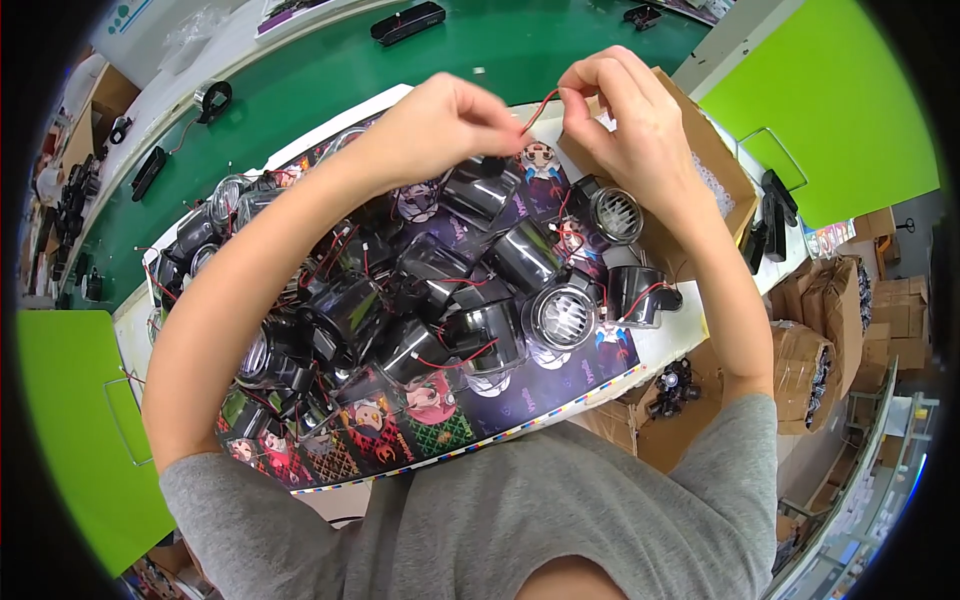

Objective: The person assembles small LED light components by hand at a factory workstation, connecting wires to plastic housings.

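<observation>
A short red wire (pixel 541 108) stretches between my two hands above the far side of the pile. My left hand (pixel 462 122), slightly blurred, is closed with its fingertips pinching the wire's lower end. The upper end is at the fingertips of my right hand (pixel 625 108), which is closed on it. Just below my left hand lies a glossy black cylindrical housing (pixel 482 188). More black housings with thin red leads are heaped under my forearms, among them one with a clear ribbed lens (pixel 562 318) and another lensed one (pixel 615 215) below my right hand.
The heap lies on a printed cartoon sheet (pixel 540 390). An open cardboard box (pixel 735 165) with clear parts stands at the right. Beyond runs a green conveyor belt (pixel 290 85) carrying a black elongated part (pixel 408 23). Bright green panels (pixel 830 110) flank the bench; cartons (pixel 805 375) stand lower right.
</observation>
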`<move>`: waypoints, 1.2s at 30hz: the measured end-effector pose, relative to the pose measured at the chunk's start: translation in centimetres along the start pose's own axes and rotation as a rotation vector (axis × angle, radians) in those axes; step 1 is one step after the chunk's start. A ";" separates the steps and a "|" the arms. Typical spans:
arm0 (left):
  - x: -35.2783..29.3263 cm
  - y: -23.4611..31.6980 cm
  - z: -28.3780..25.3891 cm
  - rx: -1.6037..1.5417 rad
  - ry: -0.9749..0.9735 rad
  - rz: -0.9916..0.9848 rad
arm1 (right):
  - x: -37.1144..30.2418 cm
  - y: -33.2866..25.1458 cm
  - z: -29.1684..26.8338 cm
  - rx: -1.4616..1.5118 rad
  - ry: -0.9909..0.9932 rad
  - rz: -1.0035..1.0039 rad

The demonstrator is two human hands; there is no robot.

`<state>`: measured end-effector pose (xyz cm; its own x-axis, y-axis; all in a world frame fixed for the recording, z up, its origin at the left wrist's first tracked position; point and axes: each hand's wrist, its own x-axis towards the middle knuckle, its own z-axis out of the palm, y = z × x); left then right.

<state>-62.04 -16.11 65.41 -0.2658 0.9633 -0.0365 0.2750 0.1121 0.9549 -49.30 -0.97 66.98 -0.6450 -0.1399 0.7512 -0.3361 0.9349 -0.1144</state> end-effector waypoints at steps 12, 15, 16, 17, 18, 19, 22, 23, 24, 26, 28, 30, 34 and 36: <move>1.9 -4.0 1.8 0.185 -0.088 0.019 | -0.7 0.8 0.2 0.119 0.042 0.180; 2.8 -5.6 2.2 0.228 -0.107 0.104 | -1.3 0.9 0.4 0.244 0.043 0.331; 2.9 -6.5 2.1 0.350 -0.067 0.170 | -1.3 0.9 0.4 0.310 0.036 0.436; 2.5 -4.9 2.4 0.418 -0.079 0.000 | -1.5 0.9 0.2 0.307 0.038 0.439; 2.8 -5.1 2.6 0.419 -0.082 0.001 | -1.8 0.8 -0.1 0.407 0.050 0.559; 3.1 -5.2 2.7 0.464 -0.077 0.015 | -2.0 0.9 -0.4 0.508 0.063 0.678; 3.1 -4.8 3.7 0.335 0.068 0.150 | -2.6 1.7 -0.4 0.572 0.108 0.750; 3.2 -4.7 3.7 0.207 0.093 0.210 | -2.5 1.7 -0.5 0.651 0.147 0.803; 3.4 -4.5 3.6 0.235 0.159 0.191 | -2.4 1.6 -0.7 0.654 0.151 0.799; 3.2 -3.9 3.1 0.241 0.224 0.281 | -2.0 1.4 -1.2 0.769 0.233 0.837; 2.3 -1.2 2.7 0.007 0.171 0.056 | -1.8 1.4 -1.8 0.796 0.229 0.845; 0.8 1.2 2.2 0.011 0.172 0.062 | -1.7 0.2 -2.3 0.945 0.257 0.671; -2.0 5.4 3.1 0.340 0.297 0.197 | -1.4 -2.8 -2.8 1.279 0.114 0.456; -3.2 6.9 3.7 0.434 0.343 0.213 | -0.4 -4.1 -3.7 1.021 -0.028 0.511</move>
<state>-55.88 -17.48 71.01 -0.4269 0.8497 0.3096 0.6888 0.0836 0.7202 -45.07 -3.56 69.55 -0.8778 0.1614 0.4511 -0.4222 0.1842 -0.8876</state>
